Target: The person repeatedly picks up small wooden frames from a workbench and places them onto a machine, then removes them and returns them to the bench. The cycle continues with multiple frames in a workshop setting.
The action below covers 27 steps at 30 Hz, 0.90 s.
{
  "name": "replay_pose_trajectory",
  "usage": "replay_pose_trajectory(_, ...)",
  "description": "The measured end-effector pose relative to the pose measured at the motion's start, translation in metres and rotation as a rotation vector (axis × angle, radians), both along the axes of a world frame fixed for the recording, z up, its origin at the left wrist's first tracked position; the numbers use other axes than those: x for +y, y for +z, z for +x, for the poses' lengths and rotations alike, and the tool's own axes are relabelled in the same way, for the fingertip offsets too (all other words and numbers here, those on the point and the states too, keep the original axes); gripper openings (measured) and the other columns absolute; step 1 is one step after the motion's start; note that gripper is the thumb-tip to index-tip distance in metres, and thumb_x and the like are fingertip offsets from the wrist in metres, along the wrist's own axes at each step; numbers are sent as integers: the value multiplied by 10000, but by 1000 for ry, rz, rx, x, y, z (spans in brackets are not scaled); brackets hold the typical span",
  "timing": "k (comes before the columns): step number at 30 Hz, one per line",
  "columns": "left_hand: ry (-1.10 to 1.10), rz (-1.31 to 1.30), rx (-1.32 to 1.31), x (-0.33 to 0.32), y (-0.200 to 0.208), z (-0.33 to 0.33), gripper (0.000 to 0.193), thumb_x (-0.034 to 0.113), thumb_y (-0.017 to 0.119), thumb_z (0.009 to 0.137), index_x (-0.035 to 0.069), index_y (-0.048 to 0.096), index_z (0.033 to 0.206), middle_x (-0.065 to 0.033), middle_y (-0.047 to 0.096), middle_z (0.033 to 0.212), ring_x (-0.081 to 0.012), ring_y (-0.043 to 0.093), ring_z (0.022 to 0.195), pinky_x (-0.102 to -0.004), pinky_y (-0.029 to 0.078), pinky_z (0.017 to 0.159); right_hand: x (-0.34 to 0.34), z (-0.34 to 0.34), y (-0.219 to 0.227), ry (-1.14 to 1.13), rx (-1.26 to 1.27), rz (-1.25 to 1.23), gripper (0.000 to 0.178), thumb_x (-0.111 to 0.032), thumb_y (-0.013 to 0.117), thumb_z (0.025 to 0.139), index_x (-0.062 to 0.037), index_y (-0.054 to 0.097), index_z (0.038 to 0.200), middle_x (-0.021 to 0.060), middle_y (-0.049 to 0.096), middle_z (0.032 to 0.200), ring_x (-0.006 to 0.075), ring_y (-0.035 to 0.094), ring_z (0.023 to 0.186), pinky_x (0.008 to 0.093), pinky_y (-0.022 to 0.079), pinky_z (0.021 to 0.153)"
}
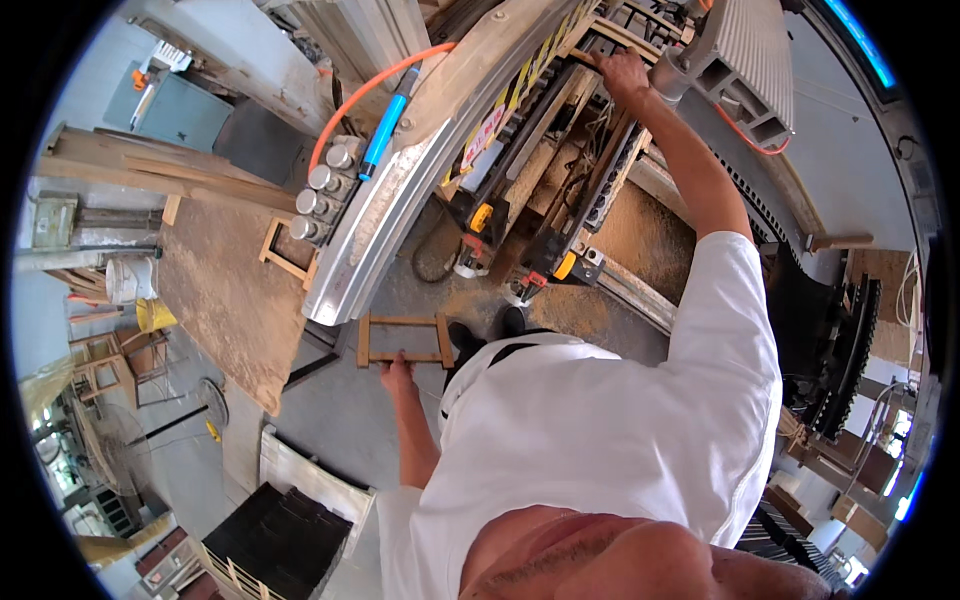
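Note:
Low in front of me, my left hand (398, 373) is closed on the lower rail of a small rectangular wooden frame (403, 321). The frame has four sides and a crosspiece near one end, and it hangs beside my shoes. My right arm reaches far forward over a machine (560, 190) with dark rails. At the machine's far end, my right hand (625, 78) has its fingers curled at the edge of another pale wooden frame (628, 35). Part of that frame lies beyond the hand, and the fingertips are partly hidden.
A long metal beam (372, 215) with a blue air-gun-like tube (390, 125) and an orange hose (365, 92) runs along the machine's left. Left of it stands a dusty board table (225, 290) with a wooden frame (283, 250) at its edge. Sawdust (650, 235) covers the machine bed.

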<state>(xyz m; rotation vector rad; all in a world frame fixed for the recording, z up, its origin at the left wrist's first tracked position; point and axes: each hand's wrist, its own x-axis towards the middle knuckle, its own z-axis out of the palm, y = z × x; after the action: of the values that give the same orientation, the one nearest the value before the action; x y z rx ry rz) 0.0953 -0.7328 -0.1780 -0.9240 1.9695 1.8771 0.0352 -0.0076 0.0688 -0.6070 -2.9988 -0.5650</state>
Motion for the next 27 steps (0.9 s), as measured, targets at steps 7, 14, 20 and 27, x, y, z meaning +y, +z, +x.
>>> replay_pose_trajectory(7, 21, 70, 27, 24, 15, 11, 215, 93, 691, 808, 21, 596, 986, -59, 637, 852, -154, 597, 663, -300, 480, 526, 3, 7, 3, 88, 13, 228, 551, -40, 565, 838, -106, 440, 1371, 151, 682, 809, 320, 650, 831, 456, 482, 847)
replay_pose_trajectory(14, 82, 64, 6, 36, 27, 17, 255, 109, 667, 827, -13, 607, 1043, -71, 645, 873, -158, 625, 719, -273, 497, 537, 39, 25, 7, -17, -34, 62, 493, -53, 550, 853, -106, 456, 1334, 154, 689, 861, 330, 664, 779, 503, 495, 779)
replay_pose_trajectory(20, 71, -28, 17, 36, 63, 24, 295, 135, 630, 877, -27, 599, 1122, -79, 656, 930, -159, 635, 746, -265, 519, 612, 41, 42, 22, 29, -59, 120, 527, -190, 577, 877, -148, 448, 1387, 152, 705, 863, 322, 676, 789, 473, 486, 778)
replay_pose_trajectory(27, 127, 66, 119, -2, 67, 6, 294, 123, 641, 871, -34, 598, 1115, -87, 659, 958, -176, 649, 797, -306, 559, 715, 59, 43, 16, -90, -52, 126, 525, -239, 618, 854, -169, 471, 1353, 152, 707, 874, 337, 680, 835, 472, 482, 799)
